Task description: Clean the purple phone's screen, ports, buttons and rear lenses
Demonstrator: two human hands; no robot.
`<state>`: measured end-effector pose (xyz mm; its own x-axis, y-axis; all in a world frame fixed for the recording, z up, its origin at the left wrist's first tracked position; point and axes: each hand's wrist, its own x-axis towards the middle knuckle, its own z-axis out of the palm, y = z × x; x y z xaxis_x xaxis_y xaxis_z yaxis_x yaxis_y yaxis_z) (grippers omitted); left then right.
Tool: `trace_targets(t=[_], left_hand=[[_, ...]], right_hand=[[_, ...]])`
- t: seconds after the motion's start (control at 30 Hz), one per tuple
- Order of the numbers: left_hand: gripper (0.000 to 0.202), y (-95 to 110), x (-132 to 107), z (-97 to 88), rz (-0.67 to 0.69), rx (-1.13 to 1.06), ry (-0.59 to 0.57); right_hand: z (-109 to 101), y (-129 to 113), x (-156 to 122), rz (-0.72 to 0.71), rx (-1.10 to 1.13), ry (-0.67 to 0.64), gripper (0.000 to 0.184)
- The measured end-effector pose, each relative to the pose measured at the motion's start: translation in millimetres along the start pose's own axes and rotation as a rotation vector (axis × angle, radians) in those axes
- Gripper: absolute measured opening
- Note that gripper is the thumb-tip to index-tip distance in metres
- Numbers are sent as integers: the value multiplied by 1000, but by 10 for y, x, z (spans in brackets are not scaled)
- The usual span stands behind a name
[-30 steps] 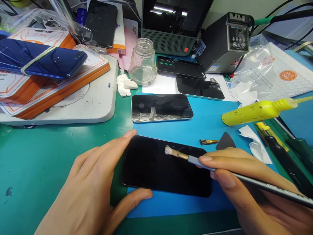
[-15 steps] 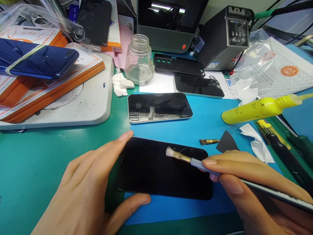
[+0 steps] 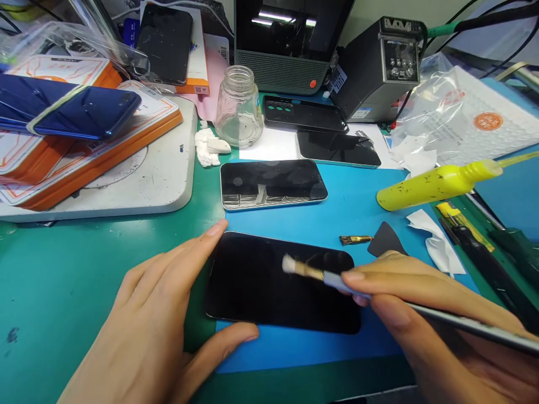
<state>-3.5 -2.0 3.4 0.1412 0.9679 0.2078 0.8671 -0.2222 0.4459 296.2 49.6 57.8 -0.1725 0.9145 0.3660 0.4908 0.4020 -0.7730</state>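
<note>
A smartphone (image 3: 256,286) with a dark screen lies face up across the edge of a blue mat (image 3: 261,350). Around its left end, my left hand (image 3: 155,303) steadies it, forefinger at the upper corner and thumb along the lower edge. My right hand (image 3: 421,303) holds a thin brush (image 3: 309,271) like a pen. Its pale bristles are over the middle of the screen; whether they touch the glass I cannot tell. Behind it lies a second phone (image 3: 273,185). A small dark-bristled brush (image 3: 355,240) and a grey triangular pick (image 3: 385,240) lie beyond my right fingers.
A yellow bottle (image 3: 425,185) and crumpled tissue (image 3: 442,247) are at the right, with tools beyond. A glass jar (image 3: 239,115), a phone case (image 3: 311,115) and another phone (image 3: 337,148) stand behind. Orange-edged boxes (image 3: 138,132) fill the left.
The brush has shifted slightly and its tip is now blurred by motion. My left hand keeps its place at the phone's left end. The whole view has moved a little.
</note>
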Motion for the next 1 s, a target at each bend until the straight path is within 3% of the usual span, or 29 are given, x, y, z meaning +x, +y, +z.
trace_targets(t=[0.1,0.17,0.27,0.4,0.53,0.73,0.87,1.0], left_hand=[[103,-3,39,-21,28,-36,-7],[97,15,47,-43,18,-73,-6],[92,63,18,-86,-7,-155,18],[94,135,-28,-164,-12,-313,65],[93,321,6,-236,18,-462,175],[95,846,215,-180,133,-767,288],[95,1129,342,-60,152,-875,292],[92,1247,425,21,152,-874,294]], right_hand=[[45,62,-20,106,216,388,16],[58,102,-19,164,341,536,24],[48,124,-13,245,430,444,32],[10,124,-55,273,486,333,21],[-20,151,-109,248,558,384,23],[-38,119,-99,158,663,550,37],[-245,126,-194,118,679,631,41],[-518,294,-335,232,616,593,52]])
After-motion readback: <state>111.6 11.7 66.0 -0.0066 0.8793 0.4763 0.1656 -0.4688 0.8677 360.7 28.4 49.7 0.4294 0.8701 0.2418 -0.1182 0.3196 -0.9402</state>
